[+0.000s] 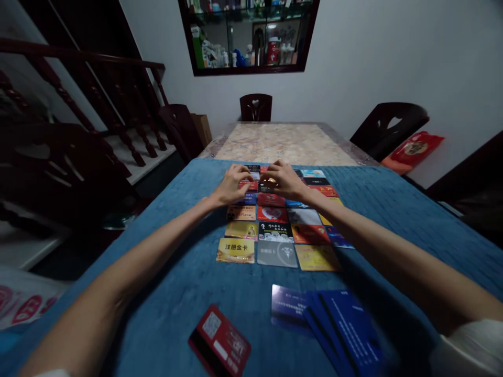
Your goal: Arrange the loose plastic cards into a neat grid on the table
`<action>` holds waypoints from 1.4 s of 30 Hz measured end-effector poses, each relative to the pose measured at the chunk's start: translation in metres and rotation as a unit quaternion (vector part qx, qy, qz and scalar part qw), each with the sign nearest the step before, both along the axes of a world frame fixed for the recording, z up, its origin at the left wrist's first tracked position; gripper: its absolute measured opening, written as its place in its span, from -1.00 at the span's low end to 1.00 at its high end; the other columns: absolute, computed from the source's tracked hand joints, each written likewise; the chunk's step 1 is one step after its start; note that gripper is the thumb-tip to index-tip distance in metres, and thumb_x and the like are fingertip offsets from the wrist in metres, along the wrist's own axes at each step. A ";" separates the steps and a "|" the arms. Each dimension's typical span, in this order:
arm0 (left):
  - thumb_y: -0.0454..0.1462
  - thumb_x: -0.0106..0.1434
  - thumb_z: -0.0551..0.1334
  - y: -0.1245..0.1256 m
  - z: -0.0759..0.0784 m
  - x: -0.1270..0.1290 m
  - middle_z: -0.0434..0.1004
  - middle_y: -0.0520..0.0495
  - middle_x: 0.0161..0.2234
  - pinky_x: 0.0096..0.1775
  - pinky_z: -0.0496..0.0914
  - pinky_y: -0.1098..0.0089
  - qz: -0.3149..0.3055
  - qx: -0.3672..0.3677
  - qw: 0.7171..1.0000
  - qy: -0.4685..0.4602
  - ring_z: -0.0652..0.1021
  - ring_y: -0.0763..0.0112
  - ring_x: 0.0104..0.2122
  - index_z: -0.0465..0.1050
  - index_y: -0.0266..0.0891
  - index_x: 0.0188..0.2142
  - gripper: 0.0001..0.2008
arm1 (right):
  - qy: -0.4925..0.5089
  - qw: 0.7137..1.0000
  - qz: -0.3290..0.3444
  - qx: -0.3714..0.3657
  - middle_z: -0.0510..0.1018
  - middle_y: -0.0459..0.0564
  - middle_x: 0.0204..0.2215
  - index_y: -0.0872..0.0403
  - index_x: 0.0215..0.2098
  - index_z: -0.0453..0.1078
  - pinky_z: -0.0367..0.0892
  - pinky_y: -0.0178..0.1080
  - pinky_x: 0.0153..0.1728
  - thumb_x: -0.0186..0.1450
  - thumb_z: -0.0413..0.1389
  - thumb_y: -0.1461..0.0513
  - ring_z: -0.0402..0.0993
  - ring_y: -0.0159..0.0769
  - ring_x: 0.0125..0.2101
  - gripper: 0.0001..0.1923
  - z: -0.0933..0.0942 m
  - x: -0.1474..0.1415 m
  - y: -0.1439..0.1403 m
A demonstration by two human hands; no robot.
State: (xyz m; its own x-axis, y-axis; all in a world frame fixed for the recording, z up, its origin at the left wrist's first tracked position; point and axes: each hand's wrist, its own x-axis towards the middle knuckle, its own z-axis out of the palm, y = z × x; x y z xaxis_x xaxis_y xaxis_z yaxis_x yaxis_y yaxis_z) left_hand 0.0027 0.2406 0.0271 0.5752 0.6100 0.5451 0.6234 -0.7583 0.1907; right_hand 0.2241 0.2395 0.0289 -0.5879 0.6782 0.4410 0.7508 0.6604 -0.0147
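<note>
Rows of plastic cards lie face up in a grid on the blue cloth. My left hand (pixel 232 186) rests at the left of the far rows, fingers bent and thumb apart, with a red card (pixel 250 185) by its thumb. Beside it, my right hand (pixel 286 180) reaches over the far middle cards with curved fingers, close to a black card (pixel 265 188). Neither hand shows a card lifted in it. Some far cards are partly hidden under both hands. Nearest me in the grid are a gold card (pixel 236 250), a grey card (pixel 277 253) and a yellow card (pixel 317 257).
A dark red card stack (pixel 220 341) and a fan of blue cards (pixel 346 330) lie near me on the blue cloth (pixel 165 293). Beyond it shows the patterned tabletop (pixel 291 140). Dark chairs (pixel 256 107) surround the table; a red bag (pixel 416 151) sits at right.
</note>
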 end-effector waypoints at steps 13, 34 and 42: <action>-0.36 0.29 0.17 -0.141 -0.006 0.024 0.50 -0.15 -0.07 0.07 0.33 0.05 -0.150 -0.038 0.986 0.065 0.36 0.15 0.06 0.52 -0.19 -0.21 -0.83 | 0.018 0.998 0.048 0.023 0.57 0.05 -0.34 0.01 -0.25 0.51 0.17 -0.09 -0.17 0.41 -0.03 0.21 0.29 -0.10 -0.17 -0.74 -0.013 0.037 -0.119; -0.25 0.35 0.18 -0.218 -0.019 0.052 0.44 -0.21 0.15 0.17 0.14 -0.17 -0.302 -0.090 0.927 0.203 0.22 -0.07 0.25 0.38 -0.21 0.09 -0.67 | 0.074 0.996 0.041 0.023 0.59 0.04 -0.35 0.07 -0.22 0.49 0.23 -0.10 -0.18 0.41 0.02 0.28 0.36 -0.15 -0.18 -0.81 -0.044 0.069 -0.223; -0.26 0.33 0.18 -0.223 -0.020 0.029 0.50 -0.24 -0.05 0.10 0.24 -0.04 -0.266 -0.056 0.945 0.182 0.31 -0.01 0.13 0.38 -0.26 0.06 -0.68 | 0.080 0.993 0.077 -0.049 0.58 0.04 -0.29 0.05 -0.16 0.47 0.24 -0.06 -0.12 0.41 0.04 0.21 0.35 -0.14 -0.13 -0.83 -0.043 0.059 -0.237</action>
